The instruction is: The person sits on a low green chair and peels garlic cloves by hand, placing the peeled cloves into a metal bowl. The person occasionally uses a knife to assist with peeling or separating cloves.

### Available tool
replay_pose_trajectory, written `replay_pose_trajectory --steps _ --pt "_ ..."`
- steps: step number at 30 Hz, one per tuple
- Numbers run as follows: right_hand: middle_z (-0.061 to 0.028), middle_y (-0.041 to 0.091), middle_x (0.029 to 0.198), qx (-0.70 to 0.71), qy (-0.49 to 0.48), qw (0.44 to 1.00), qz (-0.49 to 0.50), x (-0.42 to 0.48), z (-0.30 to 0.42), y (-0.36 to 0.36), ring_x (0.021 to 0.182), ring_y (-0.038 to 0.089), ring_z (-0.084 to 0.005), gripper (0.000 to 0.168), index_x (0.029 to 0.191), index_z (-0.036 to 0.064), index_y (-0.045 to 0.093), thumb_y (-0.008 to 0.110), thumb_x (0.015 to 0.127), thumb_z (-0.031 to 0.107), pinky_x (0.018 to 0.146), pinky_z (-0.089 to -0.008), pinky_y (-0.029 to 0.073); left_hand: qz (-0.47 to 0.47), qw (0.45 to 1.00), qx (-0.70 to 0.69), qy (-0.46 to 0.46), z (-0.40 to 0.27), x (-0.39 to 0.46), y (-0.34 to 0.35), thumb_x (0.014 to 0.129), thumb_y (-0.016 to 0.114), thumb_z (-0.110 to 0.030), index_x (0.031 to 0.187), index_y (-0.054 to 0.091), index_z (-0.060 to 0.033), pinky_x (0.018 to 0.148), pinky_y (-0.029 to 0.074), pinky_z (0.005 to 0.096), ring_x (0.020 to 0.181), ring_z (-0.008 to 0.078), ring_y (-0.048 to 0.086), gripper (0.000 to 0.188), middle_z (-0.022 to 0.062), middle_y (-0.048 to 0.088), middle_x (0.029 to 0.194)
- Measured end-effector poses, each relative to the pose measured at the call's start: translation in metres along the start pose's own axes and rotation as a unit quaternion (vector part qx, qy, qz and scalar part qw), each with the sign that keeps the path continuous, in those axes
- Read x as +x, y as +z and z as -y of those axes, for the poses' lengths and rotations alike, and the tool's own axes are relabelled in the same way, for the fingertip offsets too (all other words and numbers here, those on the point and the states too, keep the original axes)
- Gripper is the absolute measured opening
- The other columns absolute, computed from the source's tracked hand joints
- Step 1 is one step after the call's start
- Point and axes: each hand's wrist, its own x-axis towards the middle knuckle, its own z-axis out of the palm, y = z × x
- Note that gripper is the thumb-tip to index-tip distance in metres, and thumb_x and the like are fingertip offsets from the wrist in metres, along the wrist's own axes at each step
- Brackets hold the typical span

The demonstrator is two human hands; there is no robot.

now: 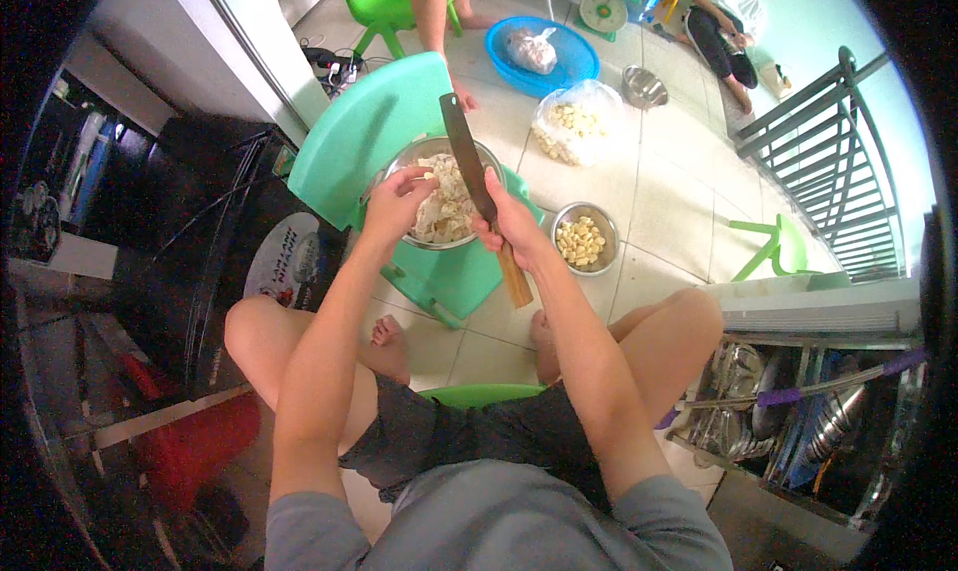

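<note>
My right hand [509, 223] grips a knife [465, 152] where its dark broad blade meets the wooden handle; the blade points away from me and slants over a metal bowl. A small pale clove, apparently garlic, [428, 175] is pinched between the fingertips of my left hand [400, 204], above the bowl's left side. That metal bowl [490, 159] holds whitish cloves and papery skins [443, 223]. It rests on the seat of a green plastic chair [449, 271] in front of me. To the right, a smaller metal bowl [615, 234] on the floor contains peeled cloves [580, 241].
Beyond the chair, a clear plastic bag of cloves [576, 122] lies near a blue plastic basin [576, 66] holding a tied bag. Another person's hand [465, 98] hangs beside the chair back. A metal bowl [644, 86], scale [603, 12] and seated person [722, 32] are farther off.
</note>
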Motion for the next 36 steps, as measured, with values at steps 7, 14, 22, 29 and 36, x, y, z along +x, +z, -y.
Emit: replay_pose_trajectory --steps 7,14,22,29,36 --pt "-0.0246 0.064 0.099 -0.328 -0.174 0.828 -0.421 0.028 -0.023 -0.028 0.088 0.065 -0.0345 0.074 0.144 0.001 0.028 0.052 0.092 0.049 0.073 -0.0430 0.052 -0.040 0.998 0.042 0.026 0.010 0.008 0.005 0.086 0.069 -0.031 0.113 0.066 -0.0071 0.052 0.037 0.0204 0.058 0.0043 0.047 0.036 -0.0011 0.065 0.089" --pt "-0.0299 0.059 0.110 -0.437 -0.029 0.836 -0.330 0.026 -0.052 -0.053 0.101 0.060 -0.0423 0.082 0.146 -0.001 0.010 0.058 0.083 0.015 0.089 -0.0492 0.048 0.003 0.999 0.045 0.027 0.012 0.009 0.007 0.083 0.072 -0.031 0.101 0.069 -0.0053 0.061 0.042 0.0230 0.070 0.0075 0.055 0.032 0.0008 0.066 0.086" --pt "-0.0271 0.058 0.105 -0.505 -0.019 0.781 -0.368 0.054 -0.103 -0.061 0.093 0.061 -0.0423 0.089 0.142 0.004 0.023 0.075 0.072 0.015 0.081 -0.0483 0.051 0.036 0.997 0.060 0.027 0.005 0.003 0.021 0.079 0.077 -0.024 0.096 0.068 -0.0018 0.072 0.046 0.0240 0.077 0.0089 0.059 0.029 0.0016 0.067 0.085" --pt "-0.0245 0.056 0.108 -0.562 -0.036 0.763 -0.316 0.033 -0.086 -0.043 0.085 0.063 -0.0408 0.062 0.131 0.003 0.039 0.067 0.077 0.015 0.076 -0.0486 0.053 0.047 0.998 0.033 0.023 0.018 0.012 0.023 0.079 0.077 -0.020 0.094 0.067 -0.0016 0.073 0.047 0.0240 0.080 0.0094 0.060 0.026 0.0025 0.067 0.087" --pt "-0.0194 0.061 0.093 -0.558 -0.115 0.744 -0.349 0.033 -0.075 -0.071 0.086 0.064 -0.0374 0.037 0.118 0.003 0.052 0.058 0.084 0.015 0.071 -0.0467 0.053 0.053 0.998 0.029 -0.003 -0.004 0.002 0.036 0.083 0.074 -0.021 0.097 0.067 -0.0025 0.066 0.047 0.0222 0.076 0.0086 0.060 0.024 0.0034 0.069 0.089"
